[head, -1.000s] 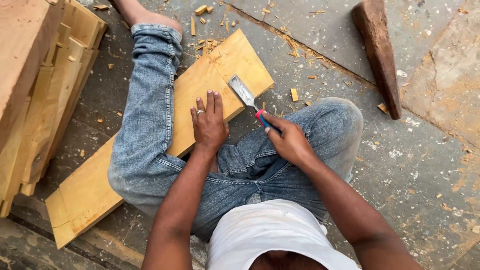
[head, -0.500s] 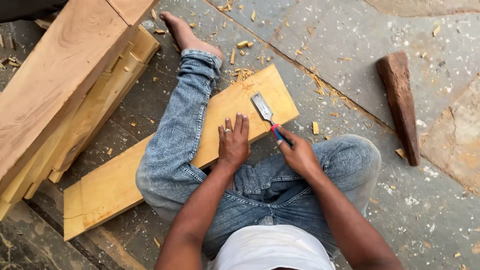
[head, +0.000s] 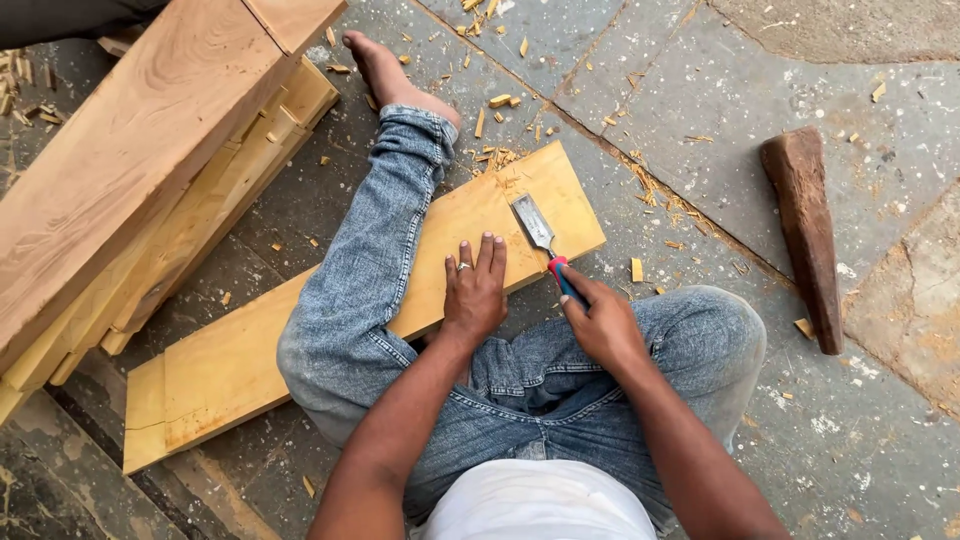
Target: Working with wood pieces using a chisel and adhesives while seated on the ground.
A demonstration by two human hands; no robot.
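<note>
Right hand (head: 600,322) keeps a clenched grip on the chisel (head: 542,240) handle, blade flat on the plank's far end. Left hand (head: 474,288) is released, palm pressed flat on the plank (head: 225,365) just beside it. Left of both grips stands the big timber stack (head: 140,150); the plank runs under the bent leg. Well right lies a dark wooden wedge (head: 805,230). Chips (head: 495,155) litter the floor beyond the blade, so some cutting looks done; the plank face looks largely untouched.

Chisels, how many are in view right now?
1. The chisel lies with its blade flat on the yellow plank, its handle gripped by the right hand. The left hand presses the plank beside it. Others may be hidden.
</note>
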